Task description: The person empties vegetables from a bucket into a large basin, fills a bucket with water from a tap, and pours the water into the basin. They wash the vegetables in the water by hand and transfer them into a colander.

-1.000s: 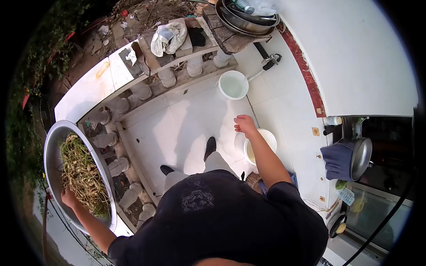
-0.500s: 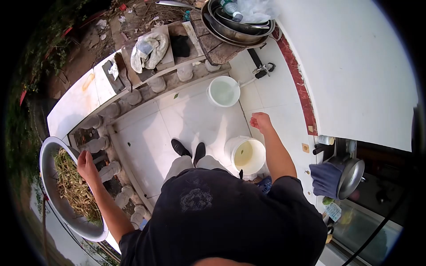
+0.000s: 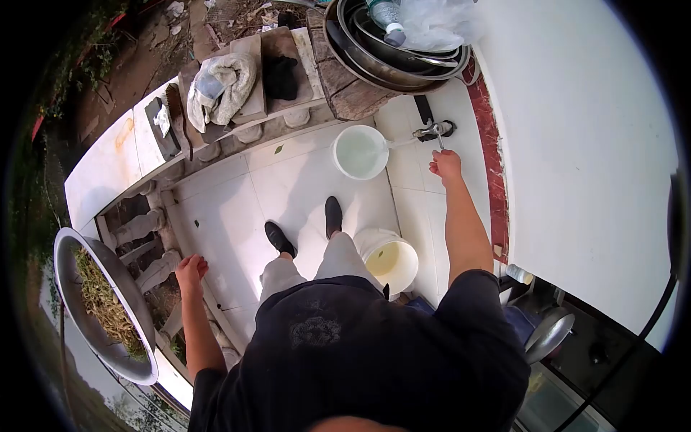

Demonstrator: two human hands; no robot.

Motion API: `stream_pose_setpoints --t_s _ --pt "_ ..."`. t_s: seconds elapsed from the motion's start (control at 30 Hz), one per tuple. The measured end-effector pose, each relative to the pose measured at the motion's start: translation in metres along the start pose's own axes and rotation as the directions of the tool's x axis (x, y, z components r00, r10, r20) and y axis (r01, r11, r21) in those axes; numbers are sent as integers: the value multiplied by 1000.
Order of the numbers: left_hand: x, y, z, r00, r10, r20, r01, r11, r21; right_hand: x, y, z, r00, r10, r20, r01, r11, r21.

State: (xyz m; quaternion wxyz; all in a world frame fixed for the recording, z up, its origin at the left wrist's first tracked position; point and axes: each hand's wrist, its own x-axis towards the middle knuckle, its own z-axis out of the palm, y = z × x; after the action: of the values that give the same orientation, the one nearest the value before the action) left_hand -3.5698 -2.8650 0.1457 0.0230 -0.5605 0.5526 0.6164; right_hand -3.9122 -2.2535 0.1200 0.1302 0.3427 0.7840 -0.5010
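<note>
My left hand hangs beside the balustrade with its fingers loosely curled and nothing visible in it; the metal basin of roots and greens is to its left. My right hand is curled, with no object visible in it, right at the lever of the wall tap; whether it touches the lever is hard to tell. From the tap, a pale stream or tube leads to a white bucket of clear water. Nearer to me is a second white bucket with yellowish liquid.
Stacked pans with a bottle and plastic bag stand on a wooden block. A cloth and a brush lie on the ledge. A white wall runs along the right.
I have stepped forward toward the tap. My right hand has moved up to the tap lever, and my left hand has moved away from the basin's rim.
</note>
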Motion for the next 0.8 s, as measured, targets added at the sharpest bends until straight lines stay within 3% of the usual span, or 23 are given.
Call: stream_pose_setpoints --t_s 0.07,0.17,0.27,0.37,0.47,0.53,0.6,0.63,0.67,0.7,0.73,0.8 --pt "-16 -12 20 998 -39 -41 39 999 11 17 -5 3 998 -3 68 6 999 -46" --pt "-26 -38 39 993 -85 -77 84 996 -16 23 -18 13 986 118 113 -111 991 -71" --pt "-30 -61 57 990 -113 -90 108 993 -56 9 -33 32 952 188 240 -211 975 72" --pt "-26 -77 71 985 -133 -105 127 990 -59 13 -44 55 939 99 331 -184 955 234" --pt "-6 -105 74 989 -108 -106 104 994 -38 17 -40 77 972 18 234 -103 929 355" --pt "11 -125 72 984 -117 -136 112 993 -42 18 -7 92 978 -154 137 113 956 271" --pt "27 -144 68 977 -129 -169 120 991 -62 7 32 126 946 -218 240 221 975 14" --pt "38 -160 65 974 -136 -183 125 990 -69 7 60 152 925 -124 359 175 978 -113" --pt "51 -178 60 970 -144 -197 131 989 -75 8 84 182 882 -36 470 205 927 -314" --pt "62 -196 56 965 -152 -214 137 987 -82 41 139 212 802 -113 587 449 762 -467" --pt "72 -210 53 959 -163 -231 147 985 -86 50 164 245 715 -142 685 603 622 -500" --pt "87 -238 46 948 -181 -262 166 983 -82 64 188 314 606 -110 788 745 427 -513"
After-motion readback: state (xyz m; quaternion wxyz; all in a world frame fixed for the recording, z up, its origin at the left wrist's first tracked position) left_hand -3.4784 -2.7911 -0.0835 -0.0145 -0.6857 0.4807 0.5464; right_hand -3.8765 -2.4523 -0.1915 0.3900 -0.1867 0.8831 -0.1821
